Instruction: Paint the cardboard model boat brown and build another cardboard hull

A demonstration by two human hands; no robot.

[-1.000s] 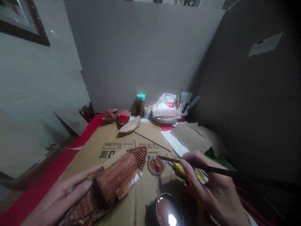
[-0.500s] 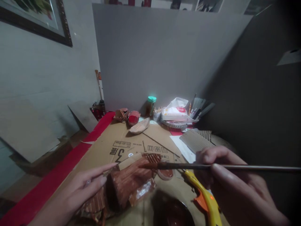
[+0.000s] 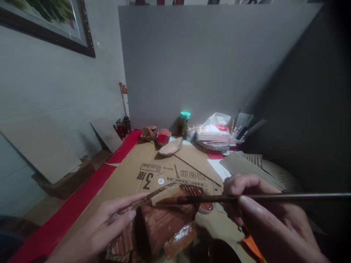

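Note:
A brown-painted corrugated cardboard model (image 3: 164,224) lies on a flattened cardboard sheet (image 3: 164,164) in front of me. My left hand (image 3: 105,228) rests on the model's left side, fingers stretched out flat along it. My right hand (image 3: 263,219) pinches a long thin paintbrush (image 3: 246,197), whose wet brown tip touches the model's top edge near an unpainted strip. A small dish of brown paint (image 3: 205,207) sits just behind the brush, partly hidden. A dark paint bowl (image 3: 222,254) shows at the bottom edge.
An orange-yellow tool (image 3: 253,248) pokes out under my right hand. At the back stand a green-lidded jar (image 3: 184,122), a tissue pack (image 3: 214,131), a cup of pens (image 3: 242,128), small cardboard pieces (image 3: 161,137) and corrugated sheets (image 3: 246,164). Red cloth (image 3: 82,197) borders the left.
My right hand lifted the brush off the small paint dish and swung it left onto the model's top edge. My view shifted left and down. The left hand stayed on the model.

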